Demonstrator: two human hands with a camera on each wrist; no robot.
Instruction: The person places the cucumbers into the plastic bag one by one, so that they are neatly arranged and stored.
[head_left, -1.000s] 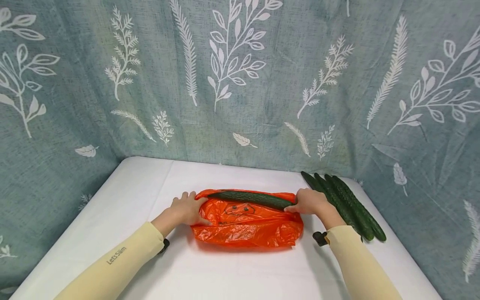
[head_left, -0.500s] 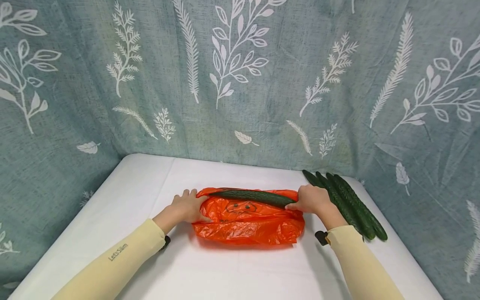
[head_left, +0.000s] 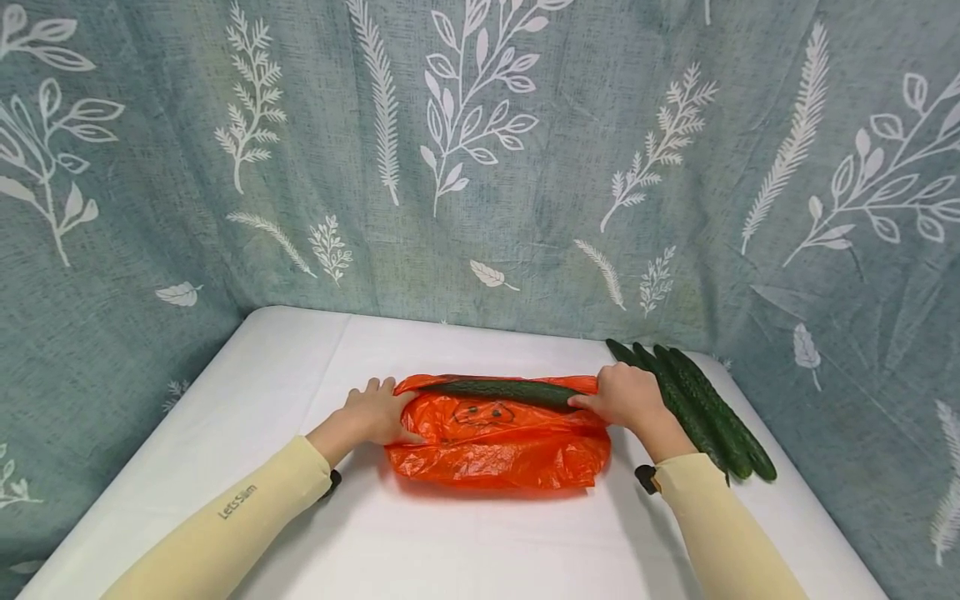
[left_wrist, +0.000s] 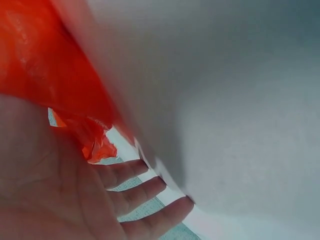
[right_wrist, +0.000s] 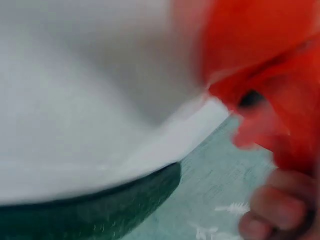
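Observation:
A crinkled orange-red plastic bag (head_left: 495, 462) lies sideways on the white table, with a face drawn in dark lines on it. One long green cucumber (head_left: 502, 389) lies along its open upper side, its left end tucked under the plastic. My left hand (head_left: 377, 414) rests at the bag's left end, thumb over the plastic; in the left wrist view its other fingers (left_wrist: 157, 217) stretch out to the table. At the other end my right hand (head_left: 628, 396) grips the bag's edge with curled fingers (right_wrist: 277, 205), its thumb against the cucumber's right end.
Several more cucumbers (head_left: 708, 412) lie side by side at the table's right edge, just beyond the right wrist. A blue-green leaf-patterned cloth (head_left: 480, 250) hangs behind and at both sides of the white table (head_left: 480, 550).
The cucumber's right end has shifted slightly toward the far side, along with the right thumb. The left hand keeps its place on the bag; the whole head view has shifted a little.

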